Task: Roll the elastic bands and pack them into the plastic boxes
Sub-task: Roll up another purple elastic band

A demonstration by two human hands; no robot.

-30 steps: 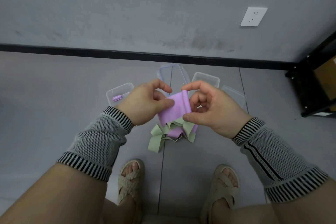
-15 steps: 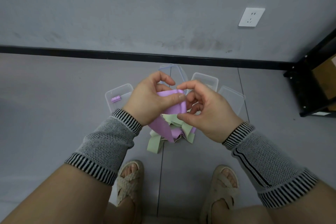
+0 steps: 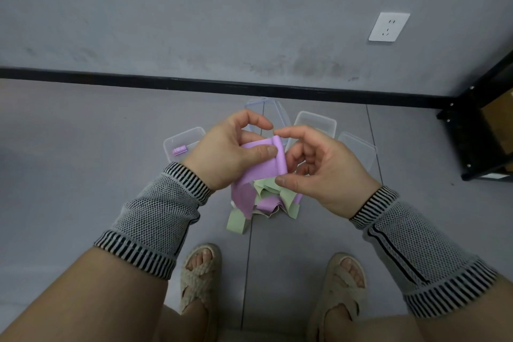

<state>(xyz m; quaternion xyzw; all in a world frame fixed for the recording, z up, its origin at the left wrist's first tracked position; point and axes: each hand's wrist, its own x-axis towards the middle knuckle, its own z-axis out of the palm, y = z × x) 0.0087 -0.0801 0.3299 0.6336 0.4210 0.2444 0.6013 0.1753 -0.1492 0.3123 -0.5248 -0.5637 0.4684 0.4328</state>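
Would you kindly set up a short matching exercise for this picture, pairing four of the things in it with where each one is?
Things:
1. purple band
2. green bands
3. small purple roll
4. wall socket

Places:
a. inside the clear box on the left
b. on the grey wall, upper right
c. held between the left hand and the right hand
d. in a loose heap on the floor, below the hands

Pairs: 1-c, 2-d, 3-a, 4-b

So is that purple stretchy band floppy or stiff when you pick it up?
Probably floppy: the purple elastic band droops from the left hand down to the heap of green and purple bands. Likely light, since fingertips alone hold it. The rolled edge by the right hand may unroll if released.
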